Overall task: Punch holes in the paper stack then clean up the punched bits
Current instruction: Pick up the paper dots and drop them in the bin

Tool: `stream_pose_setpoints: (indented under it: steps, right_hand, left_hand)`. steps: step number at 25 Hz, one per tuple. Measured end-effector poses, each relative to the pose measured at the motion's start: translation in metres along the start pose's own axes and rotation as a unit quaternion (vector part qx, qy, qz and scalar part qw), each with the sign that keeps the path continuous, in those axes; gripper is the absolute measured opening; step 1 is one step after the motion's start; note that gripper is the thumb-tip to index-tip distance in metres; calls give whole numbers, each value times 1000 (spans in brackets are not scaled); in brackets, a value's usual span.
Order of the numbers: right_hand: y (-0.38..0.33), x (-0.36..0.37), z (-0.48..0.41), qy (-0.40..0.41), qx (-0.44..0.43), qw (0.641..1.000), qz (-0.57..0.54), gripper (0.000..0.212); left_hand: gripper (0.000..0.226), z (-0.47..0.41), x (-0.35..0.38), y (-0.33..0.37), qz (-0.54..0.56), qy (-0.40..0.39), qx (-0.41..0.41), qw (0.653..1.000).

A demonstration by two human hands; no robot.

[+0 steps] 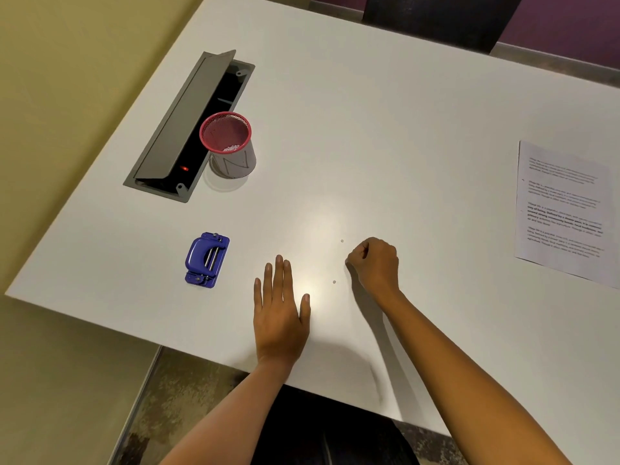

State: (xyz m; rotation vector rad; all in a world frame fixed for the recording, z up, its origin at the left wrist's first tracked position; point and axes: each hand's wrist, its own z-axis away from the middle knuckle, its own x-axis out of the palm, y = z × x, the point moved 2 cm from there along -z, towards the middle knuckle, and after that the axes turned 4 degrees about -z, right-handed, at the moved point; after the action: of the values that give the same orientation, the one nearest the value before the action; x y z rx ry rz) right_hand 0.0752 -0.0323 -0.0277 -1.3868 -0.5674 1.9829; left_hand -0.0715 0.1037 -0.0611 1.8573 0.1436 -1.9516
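Clearly the punching looks finished and the clean-up is well under way: nearest the person, the left hand (280, 310) lies flat and open on the surface (385, 112), while the right hand (375, 263) is curled into a closed grip, though whether it holds any bits cannot be told. Two paper bits (334, 282) lie loose between and just beyond the hands, waiting to be gathered. Farther off, the blue hole punch (206, 260) sits idle at left, the paper stack (567, 209) rests at far right, and the red mesh cup (228, 142) already holds some white bits.
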Motion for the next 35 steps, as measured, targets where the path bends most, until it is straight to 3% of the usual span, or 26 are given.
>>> stream_pose_setpoints:
  steps: [4, 9, 15, 20, 23, 26, 29, 35]
  right_hand:
    - [11, -13, 8, 62, 31, 993, -95, 14]
    - [10, -14, 15, 84, -5, 991, -108, 10]
    - [12, -2, 24, 58, -174, 983, 7, 10]
    - [20, 12, 52, 10, -242, 967, 77, 9]
    - [23, 18, 71, -15, -227, 972, 59, 11]
    - [19, 14, 76, 18, -154, 988, -12, 14]
    - [12, 12, 71, 14, -94, 995, 4, 18]
    - [6, 18, 69, -43, -142, 984, 99, 13]
  left_hand:
    - [65, 0, 0, 0, -2, -2, 2, 1000]
    - [65, 1, 0, 0, -3, -3, 2, 1000]
    - [65, 0, 0, 0, -5, -2, 2, 1000]
    - [64, 0, 0, 0, 1, 3, 1, 1000]
    - [64, 0, 1, 1, 2, 1, 0, 1000]
    - [64, 0, 1, 0, 5, 3, -2, 1000]
    - [65, 0, 0, 0, 4, 1, -4, 1000]
    - [65, 0, 0, 1, 7, 1, -6, 1000]
